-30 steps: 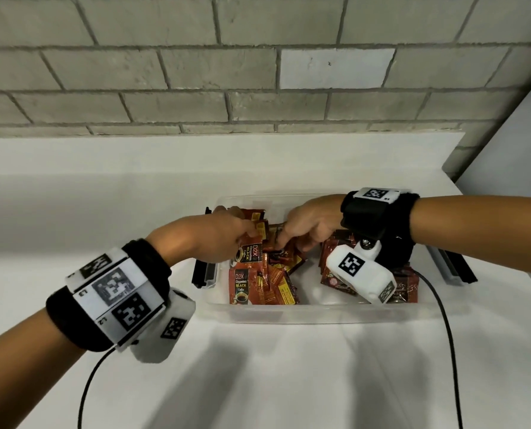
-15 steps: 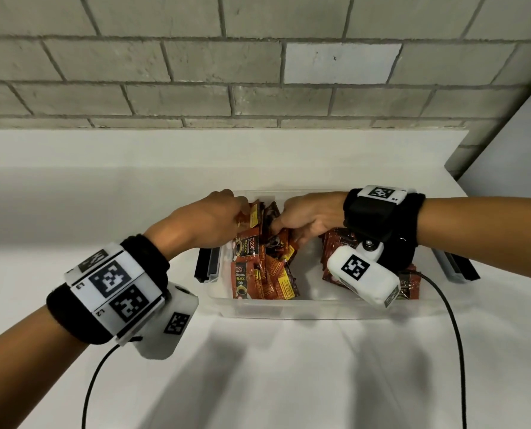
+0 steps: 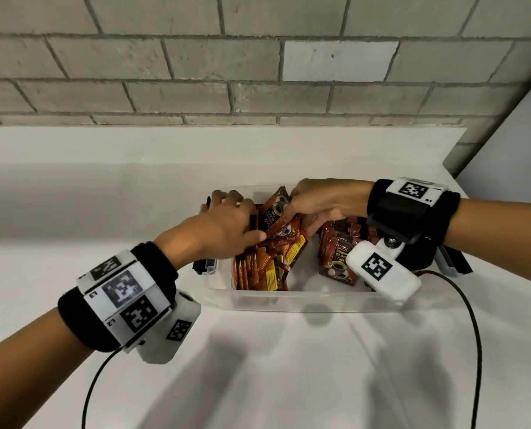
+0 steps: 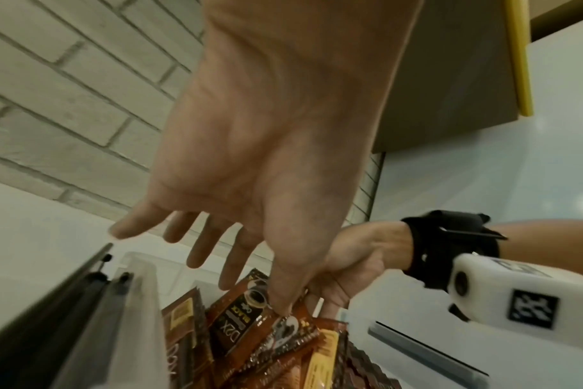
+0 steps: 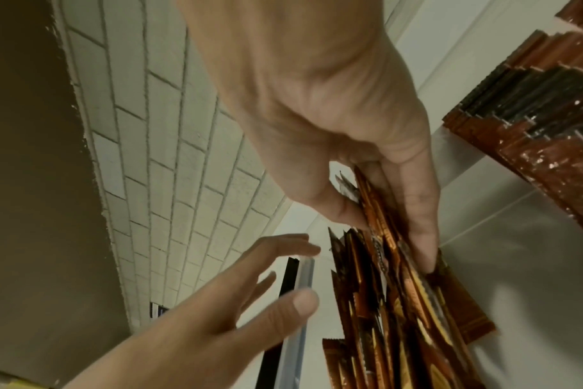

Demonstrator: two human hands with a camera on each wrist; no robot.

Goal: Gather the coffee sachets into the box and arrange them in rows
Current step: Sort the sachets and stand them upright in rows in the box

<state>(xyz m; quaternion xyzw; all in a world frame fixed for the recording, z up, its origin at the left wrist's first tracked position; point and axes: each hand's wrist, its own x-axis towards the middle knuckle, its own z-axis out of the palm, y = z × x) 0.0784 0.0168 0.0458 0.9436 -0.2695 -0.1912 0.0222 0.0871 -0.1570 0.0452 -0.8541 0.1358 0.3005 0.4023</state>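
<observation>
A clear plastic box (image 3: 289, 300) stands on the white counter and holds brown and orange coffee sachets. A loose leaning bunch (image 3: 267, 267) fills its left part, and a tidy upright row (image 3: 335, 258) stands on the right. My right hand (image 3: 301, 212) pinches a few sachets (image 3: 273, 218) at the far middle of the box; in the right wrist view the thumb and fingers (image 5: 420, 210) clamp that bundle (image 5: 383, 237). My left hand (image 3: 233, 218) hovers at the box's far left with fingers spread. Its thumb (image 4: 280, 294) touches the front sachet (image 4: 237, 323).
Black latches sit on the box's left side (image 3: 200, 264) and right side (image 3: 456, 261). A grey brick wall (image 3: 258, 72) rises behind the counter ledge. Wrist camera cables (image 3: 474, 351) trail over the white counter (image 3: 289, 382) in front.
Both hands have moved toward the far side of the box. My left hand has spread its fingers, and the right hand has raised a few sachets upright.
</observation>
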